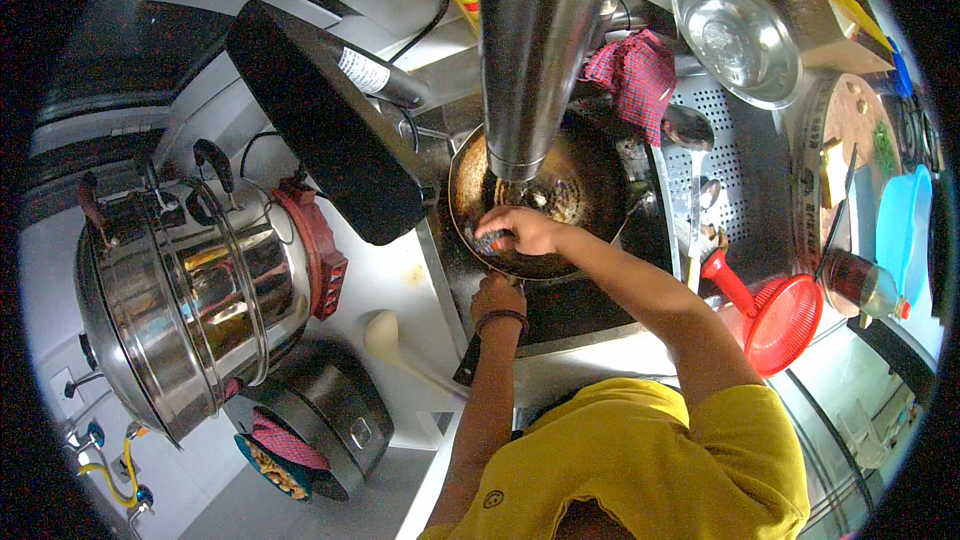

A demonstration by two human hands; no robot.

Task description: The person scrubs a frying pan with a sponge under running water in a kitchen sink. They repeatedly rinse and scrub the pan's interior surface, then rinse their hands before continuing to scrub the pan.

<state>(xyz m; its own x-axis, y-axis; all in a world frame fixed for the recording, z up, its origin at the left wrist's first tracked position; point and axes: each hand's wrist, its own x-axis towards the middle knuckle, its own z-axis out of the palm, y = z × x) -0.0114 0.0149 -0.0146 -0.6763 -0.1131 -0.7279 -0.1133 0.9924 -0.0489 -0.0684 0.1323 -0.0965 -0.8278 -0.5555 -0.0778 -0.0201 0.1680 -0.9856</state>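
My right hand (pixel 529 229) reaches into a worn, browned wok (pixel 592 157) and is closed around a dark scrubber (pixel 491 241), which looks like steel wool, against the near left wall. Just below the wok's near rim, my left hand (pixel 498 297) grips the wok's handle (pixel 468 361), whose black end shows beside my wrist. Over the wok hangs a thick steel pipe (pixel 540 52), covering part of its far side. The wok rests on a dark stove top (pixel 585 307). Part of the scrubber is hidden by my fingers.
On the left stand a tiered steel steamer (pixel 217 292) and a dark cooker (pixel 330 397); a pale ladle (pixel 384 337) lies nearby. Rightward are a checked cloth (pixel 637 75), metal ladle (pixel 691 131), red strainer (pixel 784 322), steel basin (pixel 731 37), and chopping board (pixel 855 109) with a knife (pixel 836 210).
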